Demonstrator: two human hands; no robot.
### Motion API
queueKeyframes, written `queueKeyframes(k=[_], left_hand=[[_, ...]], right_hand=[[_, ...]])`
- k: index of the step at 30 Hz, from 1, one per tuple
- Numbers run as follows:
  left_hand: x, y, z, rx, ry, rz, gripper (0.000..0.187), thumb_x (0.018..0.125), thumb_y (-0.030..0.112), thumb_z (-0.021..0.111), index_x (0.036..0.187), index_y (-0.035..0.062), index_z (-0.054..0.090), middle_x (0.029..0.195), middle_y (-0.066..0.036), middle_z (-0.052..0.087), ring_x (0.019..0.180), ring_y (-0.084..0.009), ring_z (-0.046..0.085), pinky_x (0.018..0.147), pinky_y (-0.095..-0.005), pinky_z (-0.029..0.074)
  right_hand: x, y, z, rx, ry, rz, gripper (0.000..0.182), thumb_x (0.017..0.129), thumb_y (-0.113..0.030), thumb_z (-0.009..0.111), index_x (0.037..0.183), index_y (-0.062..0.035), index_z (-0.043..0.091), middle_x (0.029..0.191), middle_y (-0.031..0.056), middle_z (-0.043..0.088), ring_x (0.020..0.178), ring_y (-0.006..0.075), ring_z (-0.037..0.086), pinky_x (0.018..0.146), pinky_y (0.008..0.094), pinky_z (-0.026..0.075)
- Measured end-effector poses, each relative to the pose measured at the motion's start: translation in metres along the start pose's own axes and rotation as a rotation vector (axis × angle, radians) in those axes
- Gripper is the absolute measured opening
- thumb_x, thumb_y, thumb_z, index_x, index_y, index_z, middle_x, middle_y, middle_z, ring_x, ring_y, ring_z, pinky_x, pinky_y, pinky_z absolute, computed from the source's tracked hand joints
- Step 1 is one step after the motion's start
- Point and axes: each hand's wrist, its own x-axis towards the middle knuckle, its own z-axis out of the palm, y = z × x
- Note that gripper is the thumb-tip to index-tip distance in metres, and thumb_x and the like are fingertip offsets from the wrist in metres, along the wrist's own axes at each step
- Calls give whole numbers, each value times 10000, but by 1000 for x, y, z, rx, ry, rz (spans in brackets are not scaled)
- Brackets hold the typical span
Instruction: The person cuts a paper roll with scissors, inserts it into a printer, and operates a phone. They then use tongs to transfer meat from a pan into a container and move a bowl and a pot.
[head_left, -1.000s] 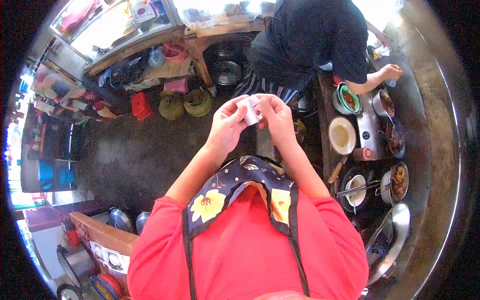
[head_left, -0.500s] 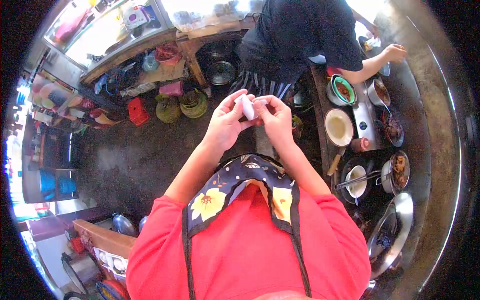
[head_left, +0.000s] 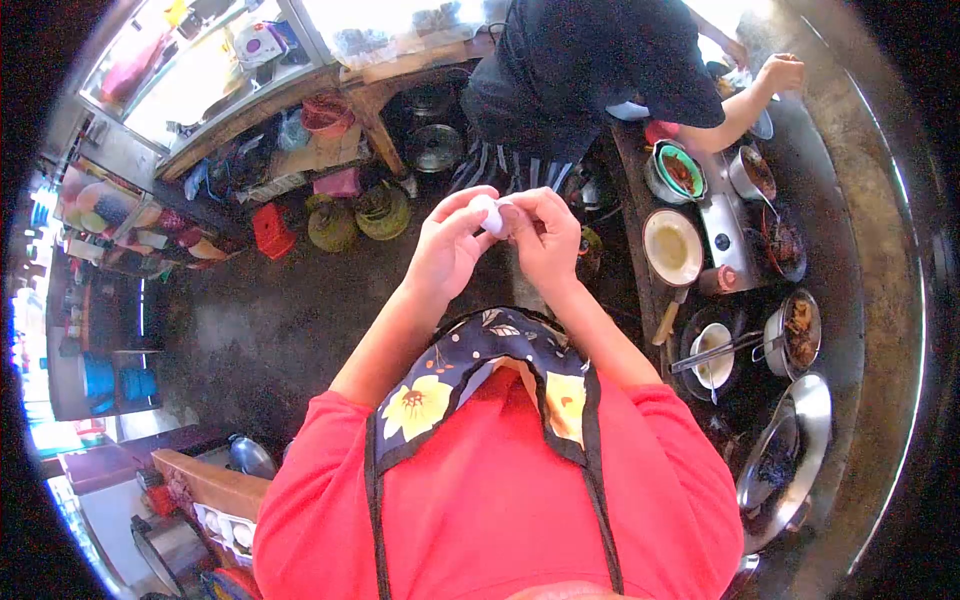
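Both my hands meet in front of my chest, above the dark flowered apron (head_left: 500, 335). Between them is a small white item (head_left: 493, 216), perhaps paper or cloth; its exact nature is unclear. The fingers of my left hand (head_left: 448, 250) pinch its left side. My right hand (head_left: 547, 240) holds the other side with thumb and forefinger, the fingertips of both hands nearly touching.
A person in a black shirt (head_left: 600, 70) stands ahead, an arm over the counter at right. That counter holds a cream pan (head_left: 673, 246), a green-rimmed bowl (head_left: 680, 172), a pot of food (head_left: 795, 333) and a wok (head_left: 790, 460). Green gas cylinders (head_left: 384, 212) stand ahead left.
The white item has turned and looks more bunched between my fingers. The other person's hand has moved slightly up and left. The whole view has shifted a little.
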Motion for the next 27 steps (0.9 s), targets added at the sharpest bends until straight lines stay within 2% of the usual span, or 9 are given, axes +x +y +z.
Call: queueKeyframes(k=[4,6,9,13,15,16,18,23,27], left_hand=[[4,6,2,-40,-11,-120,386,856,159,562,1198,-16,526,1151,-108,590,1061,-202,567,916,-345,460],[4,8,1,-87,-106,-189,424,844,174,576,1214,-25,516,1156,-120,590,1059,-208,573,925,-353,461],[5,9,2,-20,-26,-116,481,802,191,623,1218,-24,517,1150,-125,591,1044,-207,582,924,-355,466],[6,5,9,29,-5,-29,531,745,172,671,1212,-32,520,1144,-131,596,1034,-211,589,917,-357,473],[6,3,8,62,-13,-17,562,692,113,709,1205,-29,528,1132,-119,602,1015,-195,594,912,-344,472],[7,5,4,65,-13,-20,562,692,113,709,1205,-29,528,1132,-119,602,1015,-195,594,912,-344,472],[8,7,-6,429,-56,15,514,705,-11,709,1190,-33,543,1118,-122,613,1013,-179,597,905,-331,483],[-7,25,12,506,-120,82,896,594,-30,790,1375,23,354,1142,-128,580,1052,-203,577,913,-346,477],[-6,31,9,569,-79,243,873,599,-31,786,1363,10,365,1159,-126,571,1073,-207,566,947,-354,452]], right_hand=[[4,-2,-6,-39,-5,-64,65,822,-12,641,886,-15,632,826,61,599,643,111,573,542,224,444],[11,-7,-10,-227,-14,-356,108,781,18,648,878,-24,627,845,89,608,660,181,594,582,265,474],[14,-18,-6,-217,-14,-372,132,754,37,642,866,-30,623,851,108,617,683,237,601,624,299,490],[15,-14,-9,-220,24,-373,107,770,15,645,864,-30,622,815,97,617,673,217,599,617,288,482],[23,-5,-13,-169,-56,-277,65,799,-24,638,862,-26,622,768,63,616,672,163,596,589,271,470],[35,-13,-18,31,-258,265,63,838,-88,642,845,-29,619,737,28,610,636,106,568,552,242,450],[58,26,-30,482,-483,570,113,857,-140,652,818,-42,612,735,8,602,590,75,530,527,222,435],[70,41,-32,433,-171,619,105,853,-98,640,928,-42,592,691,1,559,555,76,514,494,215,413],[59,23,-33,471,-58,580,156,844,-13,560,986,-28,624,706,23,566,558,81,514,504,217,416]])
